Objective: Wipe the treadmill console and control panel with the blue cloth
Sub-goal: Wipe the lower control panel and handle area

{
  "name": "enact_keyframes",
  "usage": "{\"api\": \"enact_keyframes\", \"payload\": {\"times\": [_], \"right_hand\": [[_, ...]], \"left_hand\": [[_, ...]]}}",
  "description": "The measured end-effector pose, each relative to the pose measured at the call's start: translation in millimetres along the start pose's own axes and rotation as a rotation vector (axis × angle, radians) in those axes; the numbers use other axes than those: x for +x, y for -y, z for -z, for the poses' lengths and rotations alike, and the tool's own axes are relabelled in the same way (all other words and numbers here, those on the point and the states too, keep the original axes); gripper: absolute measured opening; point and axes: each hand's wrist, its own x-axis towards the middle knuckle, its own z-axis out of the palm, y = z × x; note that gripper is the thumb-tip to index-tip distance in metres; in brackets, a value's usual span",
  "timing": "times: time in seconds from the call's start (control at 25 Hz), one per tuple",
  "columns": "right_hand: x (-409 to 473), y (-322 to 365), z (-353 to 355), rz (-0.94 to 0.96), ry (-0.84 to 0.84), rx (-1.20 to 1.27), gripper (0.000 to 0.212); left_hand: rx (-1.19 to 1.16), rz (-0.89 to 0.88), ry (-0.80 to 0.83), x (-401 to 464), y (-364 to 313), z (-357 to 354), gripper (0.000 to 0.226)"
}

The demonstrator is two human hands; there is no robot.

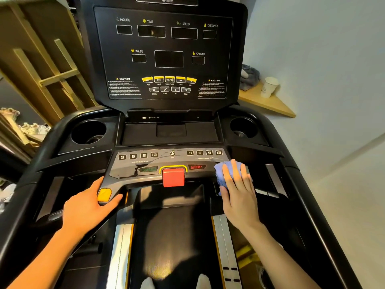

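The right hand [236,184] is lying flat with its fingers spread, pressing the blue cloth [224,172] against the right end of the control panel [145,163]; the cloth is bunching out from under the fingers on the thumb side and beyond the fingertips, not pinched in a closed grip. The left hand [89,205] is resting on the left end of the same panel, loosely curled over its front edge, with the thumb lying just below a yellow button [104,195] and touching its housing. Between the two hands, a red safety key [173,177] is sitting at the middle of the panel's front edge, with the green START label [149,169] on the left hand's side of it and the red STOP label [196,167] on the right hand's side, just beside the cloth. Beyond the hands, two rows of numbered buttons are running along the back of the panel, either side of a fan button [172,153]. Farther out, the dark console [166,59] is standing up tilted toward the person, its display windows unlit. A cup holder [88,132] is sitting beyond the left hand and another [243,128] beyond the right. Far past the right hand, a paper cup [269,86] is standing on a wooden shelf [268,105].
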Motion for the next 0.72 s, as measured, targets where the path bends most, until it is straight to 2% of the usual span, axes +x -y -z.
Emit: {"api": "enact_keyframes", "payload": {"times": [0.24,0.4,0.52,0.72], "right_hand": [[18,13,-7,-0.079,-0.008,-0.101,0.053],[50,28,-8,-0.167,0.032,-0.114,0.068],[72,42,-13,-0.169,-0.024,-0.125,0.056],[93,67,-25,-0.230,-0.049,-0.117,0.056]], "left_hand": [[-0.003,-0.006,-0.002,1,1,-2,0.081],[-0.015,-0.013,-0.007,0,2,-2,0.081],[-0.019,-0.010,-0.005,1,4,-3,0.081],[-0.004,-0.018,-0.001,1,7,-4,0.080]]}}
